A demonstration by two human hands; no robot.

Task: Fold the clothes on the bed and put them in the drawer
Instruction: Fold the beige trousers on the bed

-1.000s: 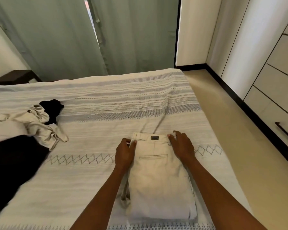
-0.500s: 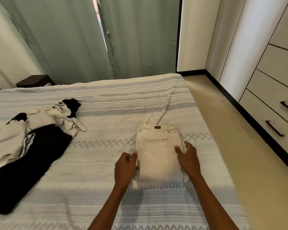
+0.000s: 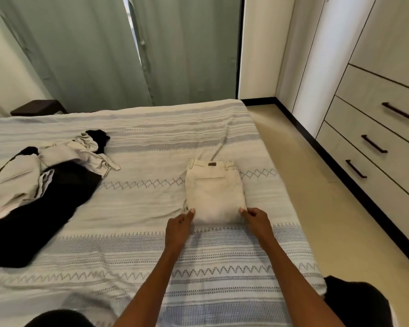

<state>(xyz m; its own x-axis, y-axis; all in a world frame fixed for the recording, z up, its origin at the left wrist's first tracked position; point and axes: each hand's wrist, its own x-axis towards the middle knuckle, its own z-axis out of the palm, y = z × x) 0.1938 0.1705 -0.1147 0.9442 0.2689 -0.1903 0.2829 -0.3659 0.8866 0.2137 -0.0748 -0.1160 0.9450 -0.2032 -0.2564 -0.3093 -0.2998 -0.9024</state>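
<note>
Beige trousers (image 3: 214, 192), folded into a compact rectangle with the waistband on the far side, lie on the striped bedspread (image 3: 151, 251). My left hand (image 3: 178, 226) grips their near left corner, thumb on top. At the near right corner my right hand (image 3: 255, 219) grips the fold with curled fingers. An unfolded heap lies at the bed's left: a crumpled beige garment (image 3: 69, 154) over a black garment (image 3: 45, 208). The drawer unit (image 3: 378, 138) stands along the right wall with three dark handles, and all its drawers are closed.
A strip of tan floor (image 3: 316, 185) runs between the bed and the drawer unit. Green curtains (image 3: 104, 50) hang behind the bed. A dark side table (image 3: 37, 107) sits at the far left corner.
Both hands have slid from the waistband end down the trousers' sides to the near corners. The view has pulled back, showing more of the bed and drawers.
</note>
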